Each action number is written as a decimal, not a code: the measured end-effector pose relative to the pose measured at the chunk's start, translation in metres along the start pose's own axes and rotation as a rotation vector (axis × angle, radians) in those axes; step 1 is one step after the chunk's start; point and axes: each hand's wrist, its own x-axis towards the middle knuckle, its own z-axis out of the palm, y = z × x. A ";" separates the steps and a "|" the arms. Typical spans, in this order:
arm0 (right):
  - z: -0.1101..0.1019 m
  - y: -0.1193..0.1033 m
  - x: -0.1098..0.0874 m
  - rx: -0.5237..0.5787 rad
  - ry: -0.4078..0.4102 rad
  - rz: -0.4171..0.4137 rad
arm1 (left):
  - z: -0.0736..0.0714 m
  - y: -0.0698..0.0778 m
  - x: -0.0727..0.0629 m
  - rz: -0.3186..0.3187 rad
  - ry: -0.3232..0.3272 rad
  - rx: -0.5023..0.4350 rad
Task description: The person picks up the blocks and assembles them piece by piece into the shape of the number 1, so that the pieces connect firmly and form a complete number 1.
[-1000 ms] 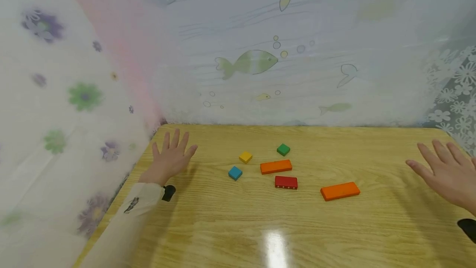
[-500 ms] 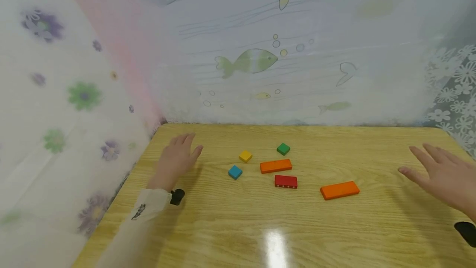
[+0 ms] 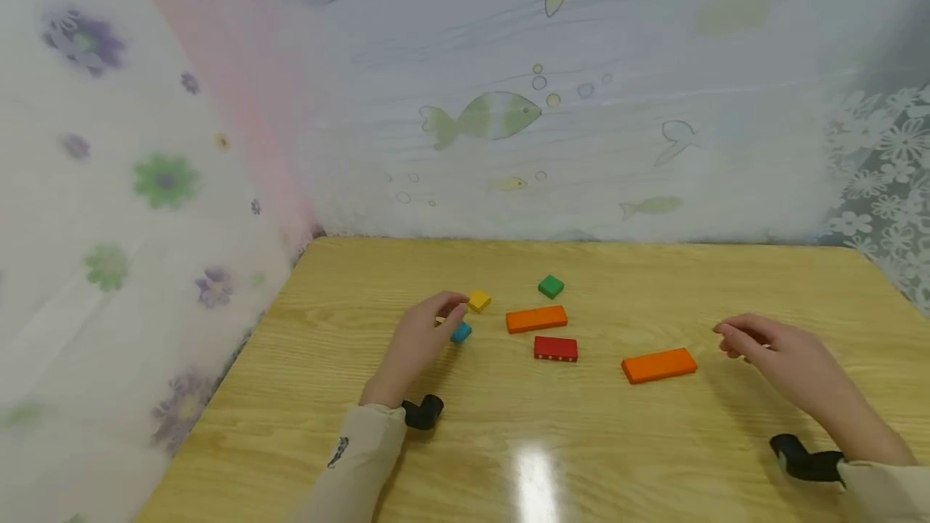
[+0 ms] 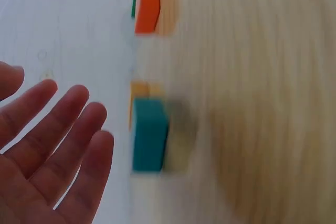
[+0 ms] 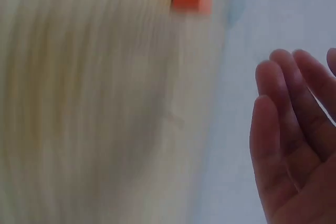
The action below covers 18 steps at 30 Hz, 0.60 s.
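Note:
My left hand (image 3: 420, 339) hovers by the blue square block (image 3: 462, 332), partly covering it in the head view; the left wrist view shows the fingers relaxed and apart from the blue block (image 4: 149, 136). Just beyond its fingertips lies the yellow block (image 3: 479, 301). To the right, my right hand (image 3: 781, 357) hangs over the table with fingers loosely bent and nothing in them. Nearest to it is an orange bar block (image 3: 659, 366). A second orange bar (image 3: 536, 319), a red block (image 3: 555, 349) with small pale dots along its side, and a green block (image 3: 550, 286) lie mid-table.
The blocks lie flat on a wood-grain table (image 3: 617, 442). Behind it hangs a pale curtain (image 3: 465, 47) with fish drawings, and a flowered sheet (image 3: 131, 265) borders the left side. Each wrist wears a black strap mount (image 3: 425, 412).
Both hands have come inward from the table's sides. The left moved right to the blue block, the right moved left toward the orange bar. Their spread fingers have relaxed; the blocks stay put.

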 end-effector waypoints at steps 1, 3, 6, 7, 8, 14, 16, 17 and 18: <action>0.006 -0.003 0.000 0.086 -0.007 -0.001 | 0.007 0.002 0.000 -0.003 -0.029 -0.071; 0.021 -0.010 0.001 0.260 -0.027 0.009 | 0.019 0.007 -0.001 -0.013 -0.088 -0.217; 0.040 -0.019 0.006 0.493 -0.051 0.035 | 0.038 0.013 0.002 -0.040 -0.153 -0.420; 0.046 -0.023 0.008 0.564 -0.055 0.044 | 0.044 0.015 0.003 -0.049 -0.165 -0.467; 0.050 -0.027 0.010 0.628 -0.060 0.050 | 0.048 0.017 0.005 -0.053 -0.165 -0.502; 0.068 -0.052 0.031 0.963 -0.082 0.007 | 0.061 0.025 0.013 -0.124 -0.069 -0.602; 0.072 -0.056 0.037 1.056 -0.066 -0.006 | 0.064 0.026 0.015 -0.155 -0.036 -0.613; 0.075 -0.057 0.039 1.099 -0.057 -0.008 | 0.065 0.026 0.016 -0.173 -0.026 -0.610; 0.078 -0.058 0.041 1.142 -0.049 -0.007 | 0.066 0.026 0.016 -0.192 -0.019 -0.602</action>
